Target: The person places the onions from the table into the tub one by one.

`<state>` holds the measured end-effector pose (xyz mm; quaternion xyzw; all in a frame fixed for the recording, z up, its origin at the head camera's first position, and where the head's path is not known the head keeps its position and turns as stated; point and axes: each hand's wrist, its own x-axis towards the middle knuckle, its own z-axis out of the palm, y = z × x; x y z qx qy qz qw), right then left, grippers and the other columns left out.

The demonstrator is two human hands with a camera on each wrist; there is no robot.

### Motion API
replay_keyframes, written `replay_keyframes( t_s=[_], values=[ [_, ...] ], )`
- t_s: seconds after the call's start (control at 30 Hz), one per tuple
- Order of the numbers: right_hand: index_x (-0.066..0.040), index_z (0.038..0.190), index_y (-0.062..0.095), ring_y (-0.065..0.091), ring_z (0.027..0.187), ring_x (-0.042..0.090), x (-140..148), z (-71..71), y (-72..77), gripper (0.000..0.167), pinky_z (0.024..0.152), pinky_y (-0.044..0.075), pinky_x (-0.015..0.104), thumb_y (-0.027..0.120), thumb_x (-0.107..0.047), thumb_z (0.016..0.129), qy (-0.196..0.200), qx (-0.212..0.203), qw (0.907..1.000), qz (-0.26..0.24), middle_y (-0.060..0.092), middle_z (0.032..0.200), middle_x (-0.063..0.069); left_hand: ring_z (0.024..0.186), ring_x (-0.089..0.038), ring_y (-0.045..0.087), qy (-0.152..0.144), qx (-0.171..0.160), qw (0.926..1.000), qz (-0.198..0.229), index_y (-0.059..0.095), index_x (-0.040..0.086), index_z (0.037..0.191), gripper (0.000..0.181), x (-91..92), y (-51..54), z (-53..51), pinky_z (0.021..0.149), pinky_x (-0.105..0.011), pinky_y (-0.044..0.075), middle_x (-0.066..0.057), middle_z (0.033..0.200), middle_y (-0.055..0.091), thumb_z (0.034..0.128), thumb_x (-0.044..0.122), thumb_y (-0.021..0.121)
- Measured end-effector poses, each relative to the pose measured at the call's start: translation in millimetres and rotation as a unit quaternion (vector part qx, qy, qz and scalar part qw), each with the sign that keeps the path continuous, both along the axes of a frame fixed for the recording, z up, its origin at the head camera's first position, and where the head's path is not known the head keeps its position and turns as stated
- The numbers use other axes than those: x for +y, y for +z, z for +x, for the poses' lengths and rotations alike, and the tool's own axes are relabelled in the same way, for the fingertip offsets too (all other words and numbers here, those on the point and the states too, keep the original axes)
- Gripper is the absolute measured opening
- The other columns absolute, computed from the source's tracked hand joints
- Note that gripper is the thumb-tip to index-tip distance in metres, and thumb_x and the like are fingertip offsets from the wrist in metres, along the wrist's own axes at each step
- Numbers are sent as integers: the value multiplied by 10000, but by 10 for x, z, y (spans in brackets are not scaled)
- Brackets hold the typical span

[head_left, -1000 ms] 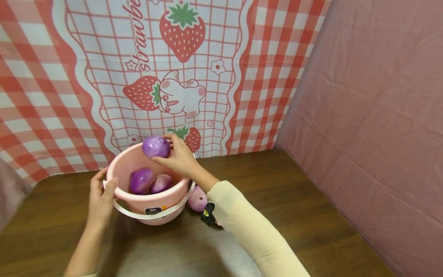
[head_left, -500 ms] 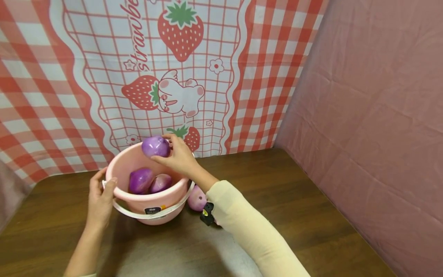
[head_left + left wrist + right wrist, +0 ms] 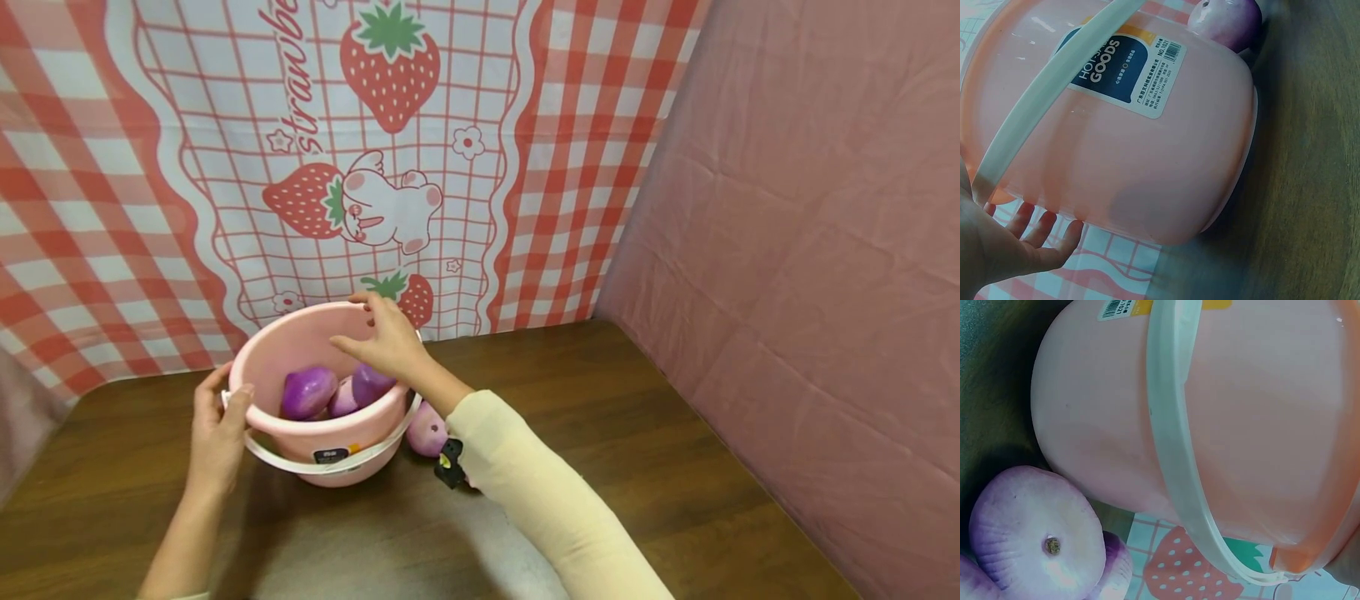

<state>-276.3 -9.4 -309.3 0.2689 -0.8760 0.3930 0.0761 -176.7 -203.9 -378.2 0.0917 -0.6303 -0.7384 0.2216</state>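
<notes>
In the head view a pink bucket (image 3: pixel 288 442) stands on the table, its white handle (image 3: pixel 375 454) lowered across the front. My left hand (image 3: pixel 216 433) grips the left rim, thumb over the edge and fingers outside. Within the bucket lie a bright purple onion (image 3: pixel 307 392), a paler onion (image 3: pixel 343 402) and a third onion (image 3: pixel 371 385), partly hidden. Above its right side my right hand (image 3: pixel 386 340) holds nothing, with thumb and fingers spread apart. Outside, against the bucket's right side, another onion (image 3: pixel 427 431) sits under my right wrist.
More onions (image 3: pixel 1116 565) crowd beside the pale onion (image 3: pixel 1032 525) in the right wrist view. A wooden table (image 3: pixel 585 417) extends right. Behind it hangs a strawberry-print cloth (image 3: pixel 390 75), and a pink cloth (image 3: pixel 810 250) bounds the right.
The onion in my right hand has been let go and dropped into the bucket beside the other two. My left hand has stayed on the rim.
</notes>
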Motion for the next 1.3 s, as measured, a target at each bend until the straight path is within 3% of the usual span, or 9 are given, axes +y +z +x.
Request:
replay_keyframes(
  t_s=[0.3,0.53,0.83,1.07,1.3],
  values=[
    [-117,1281,495,584,1022,259,-11,-8,4,523,768,474,186,702,-279,829,-34,272,9994,-226,561,1160,161,776,5,581,-12,-1,10000,48,421,240,1244,343,-1,1,1,604,-115,524,63,922,504,940,98,491],
    [-106,1241,525,596,970,245,20,1,30,459,759,464,157,693,-254,840,-18,475,9981,-382,577,1110,162,768,-1,592,-72,39,10000,23,429,249,1234,335,1,-2,4,604,-128,533,56,936,519,940,103,497],
    [-90,1225,537,593,992,277,111,2,98,430,782,483,188,685,-234,847,25,559,9967,-583,578,1113,166,747,-1,596,-78,82,9999,-20,423,253,1231,337,-4,1,4,581,-138,535,66,934,515,938,102,492],
    [-87,1226,543,586,1000,266,192,-3,148,432,830,525,279,691,-221,843,29,527,9966,-628,570,1120,111,747,-2,599,-107,191,9997,84,431,246,1222,331,2,3,10,577,-135,534,64,928,523,936,93,494],
    [-84,1197,557,594,975,264,303,-51,133,419,791,520,255,700,-241,835,-101,457,9971,-599,575,1055,141,743,6,589,-54,139,9999,6,425,239,1230,334,4,6,14,573,-122,523,70,913,512,935,100,496]
  ],
)
